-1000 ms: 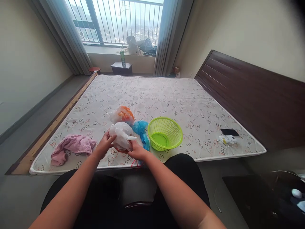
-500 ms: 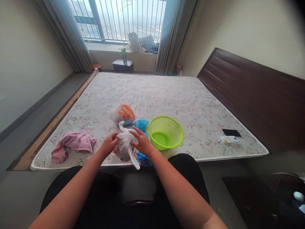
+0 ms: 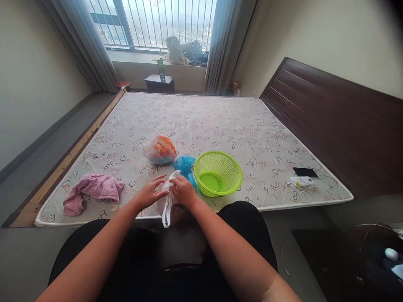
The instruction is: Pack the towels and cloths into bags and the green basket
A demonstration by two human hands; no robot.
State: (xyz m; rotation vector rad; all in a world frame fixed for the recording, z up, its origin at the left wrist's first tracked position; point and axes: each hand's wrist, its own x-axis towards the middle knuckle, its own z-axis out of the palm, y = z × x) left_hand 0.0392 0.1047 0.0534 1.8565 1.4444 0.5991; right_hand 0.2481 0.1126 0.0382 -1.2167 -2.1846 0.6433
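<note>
A white plastic bag (image 3: 167, 209) is at the front edge of the mattress, its twisted top upright and one handle loop hanging toward me. My right hand (image 3: 185, 192) pinches the bag's neck from the right. On the left side of the bag, my left hand (image 3: 151, 193) has its fingers apart, with the tips at or close to the plastic. What the bag contains is mostly hidden. Behind my right hand lies a crumpled blue plastic bag (image 3: 185, 163). Just right of that stands a lime-green plastic basket (image 3: 234, 174). Farther back is a whitish bag with orange showing (image 3: 160, 150).
A pink towel (image 3: 96, 188) lies on the patterned mattress (image 3: 195, 121) at left. On the right are a black phone-like slab (image 3: 305, 172) and a white device with a cable (image 3: 302, 182). A dark headboard (image 3: 330, 109) borders the right side.
The white bag's neck has been gathered more upright, and its hanging loop has swung left. My left hand's fingers have spread from the bag. My right hand has closed around the neck.
</note>
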